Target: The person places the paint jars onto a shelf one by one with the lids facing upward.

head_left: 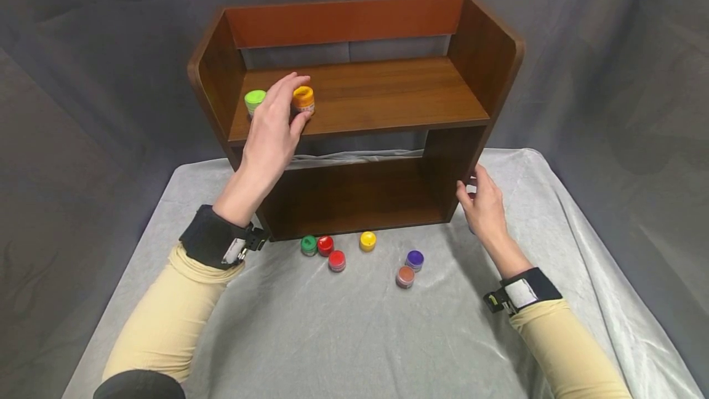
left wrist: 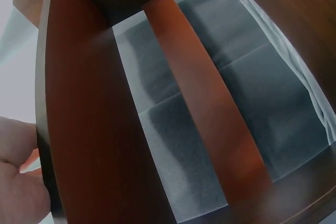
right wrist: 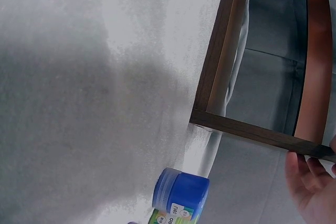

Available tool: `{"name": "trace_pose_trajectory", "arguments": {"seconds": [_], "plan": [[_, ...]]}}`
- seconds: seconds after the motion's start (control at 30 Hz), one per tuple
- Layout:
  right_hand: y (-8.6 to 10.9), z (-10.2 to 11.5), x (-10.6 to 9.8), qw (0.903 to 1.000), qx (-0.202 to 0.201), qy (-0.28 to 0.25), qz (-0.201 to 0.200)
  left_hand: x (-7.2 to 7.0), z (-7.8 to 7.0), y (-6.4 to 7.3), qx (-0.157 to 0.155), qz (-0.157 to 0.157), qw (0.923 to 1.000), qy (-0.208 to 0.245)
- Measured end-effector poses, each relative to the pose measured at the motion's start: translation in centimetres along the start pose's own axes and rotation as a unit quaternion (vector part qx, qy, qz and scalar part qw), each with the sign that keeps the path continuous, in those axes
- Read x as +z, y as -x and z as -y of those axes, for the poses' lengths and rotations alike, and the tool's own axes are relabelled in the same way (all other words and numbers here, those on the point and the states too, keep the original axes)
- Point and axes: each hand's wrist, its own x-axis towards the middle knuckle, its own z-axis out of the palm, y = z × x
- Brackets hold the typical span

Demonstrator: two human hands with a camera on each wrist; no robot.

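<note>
L hand (head_left: 271,125) is up at the L part of the upper board (head_left: 388,88) of a two-tier wooden bookshelf (head_left: 382,127), thumb & fingers curved round an orange paint jar (head_left: 304,98); jar sits btwn thumb and index, lid up, how firm the hold is can't tell; lime-green paint jar (head_left: 255,98) is on same board, left of it, partly behind the hand; L wrist cam gets just fingers at the bookshelf's edge w/ a bit of orange btwn them.

R hand (head_left: 490,205) grips front edge of the R side panel (head_left: 487,48), low down, thumb in front, fingers on outer face; blue paint jar (right wrist: 186,187) is near that hand, outside the panel, mostly hidden in head view.

On grey cloth (head_left: 354,337) in front of bookshelf, L to R: dark green jar (head_left: 309,245) touching a red jar (head_left: 325,246); second red jar (head_left: 336,261) just beside, nearer viewer; yellow jar (head_left: 368,241) apart; brown jar (head_left: 405,277) and purple jar (head_left: 415,260) close together; grey drape (head_left: 133,36) behind; cream sleeves (head_left: 160,313), black wristbands (head_left: 210,239) on both arms.
</note>
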Motion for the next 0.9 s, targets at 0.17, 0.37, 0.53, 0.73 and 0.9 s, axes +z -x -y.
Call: {"name": "trace_pose_trajectory", "arguments": {"seconds": [0.17,0.37,0.53,0.73,0.9], "plan": [[0.0,-0.1,0.1,1.0000,-0.004,-0.006,-0.005,0.0,0.2,0.3,0.021,-0.015,0.9997,-0.002],[0.0,0.0,0.4,0.9999,-0.006,-0.007,-0.007,-0.1,0.2,0.6,0.055,-0.045,0.9971,-0.027],[0.0,0.1,0.5,0.9999,-0.007,-0.008,-0.005,-0.4,0.1,1.1,0.094,-0.075,0.9918,-0.044],[0.0,0.3,0.6,0.9999,-0.009,-0.012,-0.005,-0.8,0.0,2.1,0.144,-0.107,0.9824,-0.051],[-0.1,0.2,0.6,0.9999,-0.009,-0.009,-0.005,-0.9,-0.3,3.2,0.181,-0.124,0.9738,-0.060]]}}
